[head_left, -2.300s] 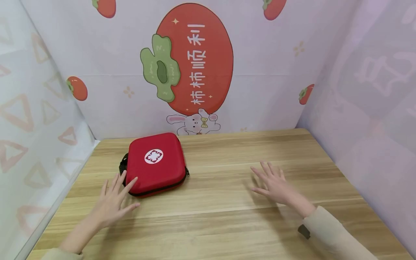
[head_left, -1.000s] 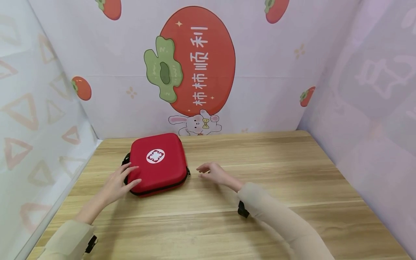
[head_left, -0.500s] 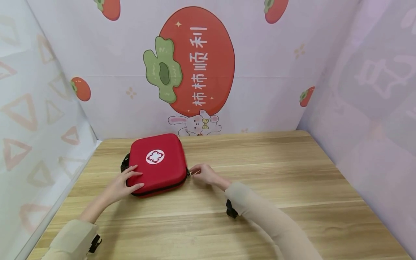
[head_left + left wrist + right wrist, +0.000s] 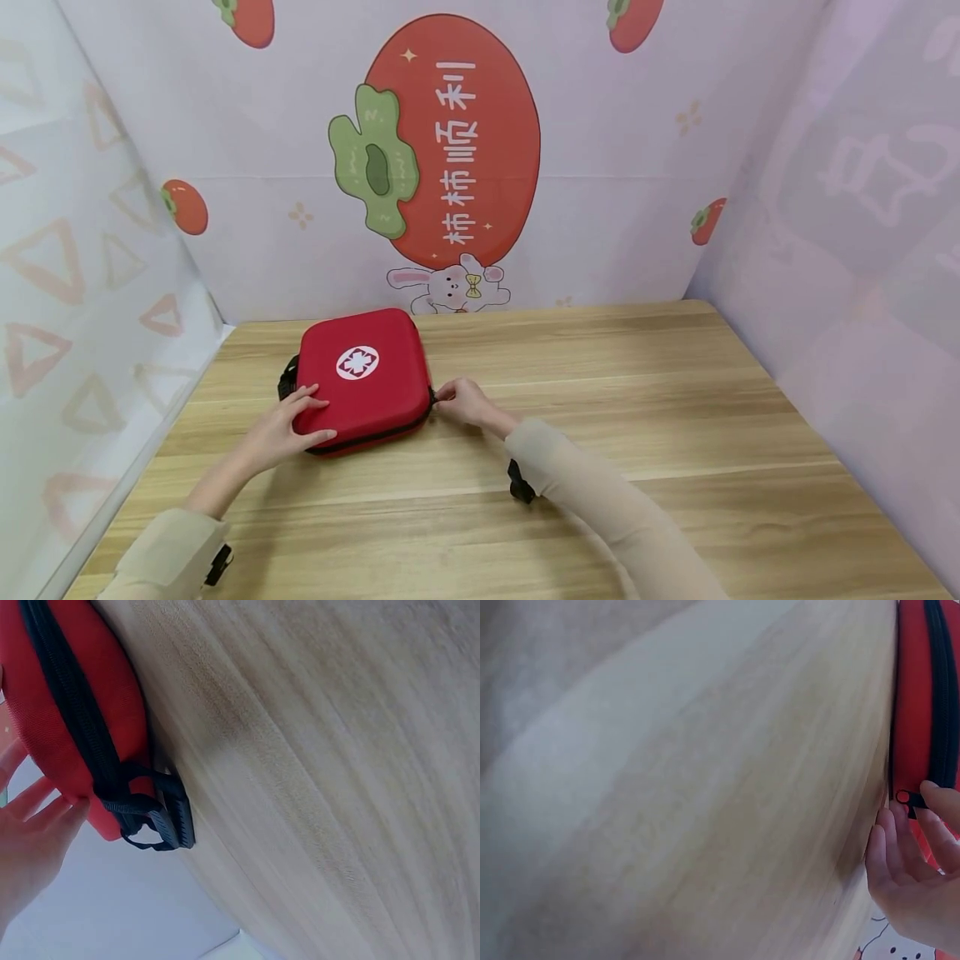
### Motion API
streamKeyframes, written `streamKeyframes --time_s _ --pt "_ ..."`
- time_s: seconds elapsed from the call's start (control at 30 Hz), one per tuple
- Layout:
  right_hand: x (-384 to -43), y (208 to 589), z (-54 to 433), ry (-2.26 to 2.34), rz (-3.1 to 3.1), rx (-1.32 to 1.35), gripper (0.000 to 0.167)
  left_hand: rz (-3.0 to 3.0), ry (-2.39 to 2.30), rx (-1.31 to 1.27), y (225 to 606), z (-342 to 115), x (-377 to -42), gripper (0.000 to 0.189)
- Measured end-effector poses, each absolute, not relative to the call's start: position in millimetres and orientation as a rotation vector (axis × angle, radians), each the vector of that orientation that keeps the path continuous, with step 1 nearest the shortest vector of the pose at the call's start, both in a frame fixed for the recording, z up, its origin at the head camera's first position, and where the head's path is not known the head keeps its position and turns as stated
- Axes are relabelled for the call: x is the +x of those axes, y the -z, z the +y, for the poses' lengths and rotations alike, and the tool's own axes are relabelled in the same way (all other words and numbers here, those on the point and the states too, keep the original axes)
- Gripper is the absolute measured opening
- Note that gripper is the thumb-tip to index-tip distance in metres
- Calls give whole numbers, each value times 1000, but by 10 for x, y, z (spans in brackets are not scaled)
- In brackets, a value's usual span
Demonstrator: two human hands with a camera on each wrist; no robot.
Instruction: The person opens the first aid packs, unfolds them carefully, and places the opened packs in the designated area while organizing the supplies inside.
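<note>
A red zip-up first-aid case (image 4: 393, 367) with a white cross emblem lies closed at the left of the wooden table. My left hand (image 4: 281, 429) rests on its near left corner, fingertips on the lid and thumb by the front edge. The left wrist view shows the black carry handle (image 4: 169, 810) just beyond those fingers (image 4: 56, 814). At the case's right side my right hand (image 4: 463, 403) pinches the zipper pull (image 4: 915, 800) between thumb and index finger. The black zipper (image 4: 943, 690) runs along the case's side, its teeth together where visible.
The wooden table (image 4: 600, 392) stretches away to the right and front of the case. Printed fabric walls (image 4: 600, 208) stand behind it and at both sides. Black camera mounts sit on both sleeves (image 4: 600, 492).
My right hand has come in from the right and taken hold of the zipper pull. My left hand has moved onto the case's corner. The case stays in place.
</note>
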State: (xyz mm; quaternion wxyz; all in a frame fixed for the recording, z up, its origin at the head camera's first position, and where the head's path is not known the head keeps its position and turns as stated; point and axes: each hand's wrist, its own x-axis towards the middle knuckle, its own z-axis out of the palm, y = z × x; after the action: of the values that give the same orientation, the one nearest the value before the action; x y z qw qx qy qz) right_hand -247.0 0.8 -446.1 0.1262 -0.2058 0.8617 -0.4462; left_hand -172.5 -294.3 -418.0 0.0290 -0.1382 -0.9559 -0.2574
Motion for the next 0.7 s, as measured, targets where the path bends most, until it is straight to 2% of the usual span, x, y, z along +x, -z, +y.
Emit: streamKeyframes --time_s 0.33,0.63,0.7 --pt "-2496 4499 134 1259 2553 -634 10 -2924 656 -501 4184 -2837 -1597 52" --pt "-2584 4523 367 1214 2597 -632 11 -2736 543 -716 4264 -2650 -1464 42" --pt "-2759 4752 453 1237 2597 -708 12 -2682 514 -772 4281 -2590 -1432 42"
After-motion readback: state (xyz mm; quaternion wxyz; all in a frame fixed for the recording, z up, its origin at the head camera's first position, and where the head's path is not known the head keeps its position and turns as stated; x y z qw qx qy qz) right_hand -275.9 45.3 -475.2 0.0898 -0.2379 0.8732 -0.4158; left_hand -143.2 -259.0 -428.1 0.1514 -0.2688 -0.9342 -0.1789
